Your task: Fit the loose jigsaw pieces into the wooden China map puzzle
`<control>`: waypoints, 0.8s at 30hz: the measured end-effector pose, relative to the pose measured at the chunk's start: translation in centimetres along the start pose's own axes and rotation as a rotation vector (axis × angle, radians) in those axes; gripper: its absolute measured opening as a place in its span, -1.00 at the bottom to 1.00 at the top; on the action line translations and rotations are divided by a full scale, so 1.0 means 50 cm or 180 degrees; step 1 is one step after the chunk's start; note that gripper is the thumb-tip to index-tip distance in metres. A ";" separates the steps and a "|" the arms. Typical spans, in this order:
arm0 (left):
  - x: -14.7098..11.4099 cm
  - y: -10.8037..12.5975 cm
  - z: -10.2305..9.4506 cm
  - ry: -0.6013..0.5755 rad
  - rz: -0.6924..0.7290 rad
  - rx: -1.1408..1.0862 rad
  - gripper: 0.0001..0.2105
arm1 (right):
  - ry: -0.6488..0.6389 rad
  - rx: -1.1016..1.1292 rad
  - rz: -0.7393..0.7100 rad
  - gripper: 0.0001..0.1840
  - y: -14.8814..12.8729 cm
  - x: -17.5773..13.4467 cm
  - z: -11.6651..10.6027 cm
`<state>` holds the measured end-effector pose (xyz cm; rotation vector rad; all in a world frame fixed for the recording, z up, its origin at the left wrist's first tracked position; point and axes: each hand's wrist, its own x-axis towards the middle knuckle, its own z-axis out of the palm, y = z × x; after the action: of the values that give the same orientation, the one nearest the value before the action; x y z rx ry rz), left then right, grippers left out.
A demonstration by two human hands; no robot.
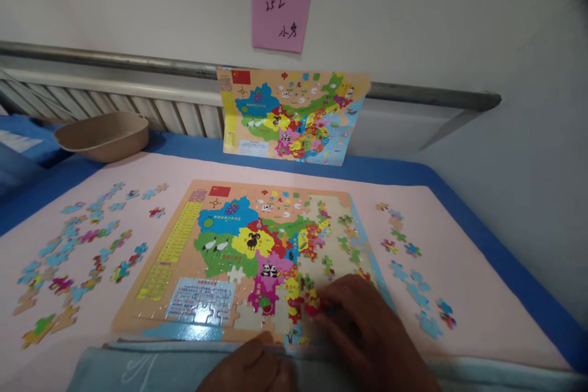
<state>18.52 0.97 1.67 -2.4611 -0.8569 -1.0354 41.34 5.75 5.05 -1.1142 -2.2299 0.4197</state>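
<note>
Plain whitish wall [138, 6], pink note [280, 12] taped on it, metal rail [114, 59] running across. Ribbed off-white radiator [188, 113] sits under the rail, kinda leftish, plus a blue-edged table [482, 237] with a pale pink top.

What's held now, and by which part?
The right hand appears to pinch a red-and-yellow puzzle piece near its right edge; blur hides the exact grip. Nothing shows in the left hand.
</note>
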 end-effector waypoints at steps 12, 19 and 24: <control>0.021 -0.006 -0.043 -0.0159 0.0075 -0.0368 -0.59 | 0.0223 0.0303 0.0626 -0.88 0.004 0.009 -0.009; 0.019 0.008 -0.042 -0.0048 0.0276 -0.0267 -0.62 | 0.0417 0.0540 0.0812 -0.81 -0.014 -0.005 -0.004; -0.013 0.022 -0.028 0.0021 0.0085 -0.0226 -0.59 | 0.0279 0.0412 0.0626 -0.83 -0.018 -0.011 0.000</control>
<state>18.12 -0.82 2.06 -2.5190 -0.7963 -1.0815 41.05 4.79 5.33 -1.2620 -1.9955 0.5773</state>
